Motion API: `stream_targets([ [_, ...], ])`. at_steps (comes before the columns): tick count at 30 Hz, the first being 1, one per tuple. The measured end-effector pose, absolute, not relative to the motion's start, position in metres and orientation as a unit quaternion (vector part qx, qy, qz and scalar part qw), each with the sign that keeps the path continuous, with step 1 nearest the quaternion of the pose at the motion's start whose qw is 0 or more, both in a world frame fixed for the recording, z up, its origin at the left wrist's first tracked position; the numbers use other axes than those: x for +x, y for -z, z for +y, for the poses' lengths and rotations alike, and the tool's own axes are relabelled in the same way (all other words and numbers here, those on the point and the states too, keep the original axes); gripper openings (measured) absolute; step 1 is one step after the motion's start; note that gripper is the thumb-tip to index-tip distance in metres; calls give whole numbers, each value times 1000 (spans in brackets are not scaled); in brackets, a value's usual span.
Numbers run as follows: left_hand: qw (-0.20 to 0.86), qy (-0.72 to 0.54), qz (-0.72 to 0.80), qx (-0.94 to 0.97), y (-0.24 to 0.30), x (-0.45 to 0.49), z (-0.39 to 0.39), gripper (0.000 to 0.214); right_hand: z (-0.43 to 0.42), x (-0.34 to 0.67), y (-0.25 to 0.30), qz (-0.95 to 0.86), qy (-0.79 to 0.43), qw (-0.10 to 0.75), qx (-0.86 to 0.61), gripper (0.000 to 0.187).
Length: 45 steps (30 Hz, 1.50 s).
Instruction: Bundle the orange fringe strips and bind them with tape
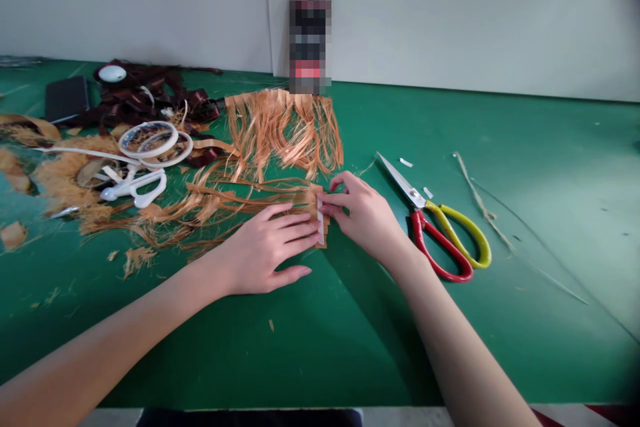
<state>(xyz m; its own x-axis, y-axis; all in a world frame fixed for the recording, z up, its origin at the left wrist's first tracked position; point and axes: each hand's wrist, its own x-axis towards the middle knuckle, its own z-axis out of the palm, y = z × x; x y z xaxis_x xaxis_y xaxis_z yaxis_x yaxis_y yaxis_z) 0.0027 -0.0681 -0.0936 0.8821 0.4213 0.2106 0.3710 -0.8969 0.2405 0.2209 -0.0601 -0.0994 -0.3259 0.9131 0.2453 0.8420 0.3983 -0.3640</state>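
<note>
My left hand lies flat on a fringed strip of tan ribbon, fingers stretched out to the right. Long shredded strands run from that strip leftward across the table. A short piece of white tape lies along its solid right edge, under my left fingertips. At the upper end of the tape, my right hand has its thumb and index finger drawn together on it. Beyond both hands, a second fringed tan ribbon is spread out. Red-and-yellow-handled scissors rest to the right, blades partly hidden by nothing.
On the left lie white-handled scissors, rolls of tape, dark brown ribbon and a dark flat object. Tan scraps surround them. Thin strands and small white bits lie right on the green table. A pale wall stands behind.
</note>
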Motion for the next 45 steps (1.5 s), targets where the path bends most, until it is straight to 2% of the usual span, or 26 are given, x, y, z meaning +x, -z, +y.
stream_targets([
  [7,99,-146,190,966,92,-2,-65,35,-63,213,99,-804,-77,187,-559,21],
  [11,103,-155,184,965,91,-2,-66,34,-63,210,97,-760,-79,217,-607,26],
  [18,85,-202,232,948,92,3,-65,25,-63,210,98,-727,-93,293,-614,10],
  [24,50,-134,287,947,103,5,-59,53,-62,209,101,-741,-103,291,-597,11],
  [33,46,-118,271,954,105,1,-57,49,-60,207,105,-787,-132,281,-533,19],
  [41,43,-117,266,956,103,-1,-56,48,-58,208,107,-827,-16,241,-508,22],
  [45,44,-112,266,956,103,-1,-56,48,-57,208,106,-839,5,231,-493,22],
])
